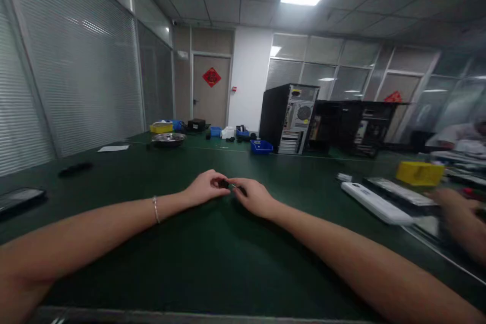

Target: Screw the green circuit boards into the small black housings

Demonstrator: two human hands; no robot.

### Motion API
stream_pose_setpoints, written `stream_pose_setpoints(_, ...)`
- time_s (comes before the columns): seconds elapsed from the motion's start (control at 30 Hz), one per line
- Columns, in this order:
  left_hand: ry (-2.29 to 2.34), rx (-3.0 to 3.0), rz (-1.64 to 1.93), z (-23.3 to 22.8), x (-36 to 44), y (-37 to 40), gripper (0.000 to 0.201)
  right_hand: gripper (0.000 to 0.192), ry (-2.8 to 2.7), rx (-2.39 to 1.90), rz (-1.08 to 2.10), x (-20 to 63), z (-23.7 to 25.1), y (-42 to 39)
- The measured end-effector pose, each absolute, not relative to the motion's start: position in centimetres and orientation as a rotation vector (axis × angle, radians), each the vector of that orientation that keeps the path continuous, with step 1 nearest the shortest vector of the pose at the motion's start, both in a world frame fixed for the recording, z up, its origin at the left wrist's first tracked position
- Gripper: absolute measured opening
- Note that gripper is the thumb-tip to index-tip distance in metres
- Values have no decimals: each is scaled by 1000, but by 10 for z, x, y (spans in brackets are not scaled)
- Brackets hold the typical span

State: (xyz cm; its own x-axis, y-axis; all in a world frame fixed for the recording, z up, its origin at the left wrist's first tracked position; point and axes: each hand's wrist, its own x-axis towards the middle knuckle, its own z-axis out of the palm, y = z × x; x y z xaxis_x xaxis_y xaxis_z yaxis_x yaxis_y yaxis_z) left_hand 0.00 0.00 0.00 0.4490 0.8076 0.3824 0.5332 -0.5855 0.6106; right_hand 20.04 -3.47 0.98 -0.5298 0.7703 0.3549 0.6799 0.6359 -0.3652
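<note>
My left hand, with a bracelet on its wrist, pinches a small black part between thumb and fingers over the middle of the green table. Facing it, my right hand is closed around a thin tool with a dark handle; its pale tip points at the black part. Fingers cover much of both objects, so their exact kind cannot be made out. The two hands nearly touch at the fingertips.
A green table spreads around me. Right of my hands lie a white power strip and a yellow bin. Another person's blurred hand works at the far right. Computer towers, a blue bin and a metal bowl stand farther back.
</note>
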Motion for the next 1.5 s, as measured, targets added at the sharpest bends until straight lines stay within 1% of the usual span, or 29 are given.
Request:
stream_pose_setpoints(0.3,1163,2275,958,0,-4,5,50,32,-2399,-1144,266,203,15,-39)
stream_pose_setpoints(0.47,1129,2278,978,0,-3,0,47,34,-2390,-1157,260,201,13,-37)
stream_pose_setpoints(0.87,1107,2259,1000,3,-2,-4,44,31,-2374,-1185,305,201,13,-36)
stream_pose_setpoints(1.07,1112,2271,999,-1,-1,-1,44,32,-2350,-1204,276,197,13,-40)
stream_pose_setpoints(1.3,1104,2285,878,1,-4,3,47,32,-2414,-1202,373,204,19,-39)
stream_pose_setpoints(1.5,1023,2319,720,8,-6,0,44,30,-2487,-1177,531,214,25,-31)
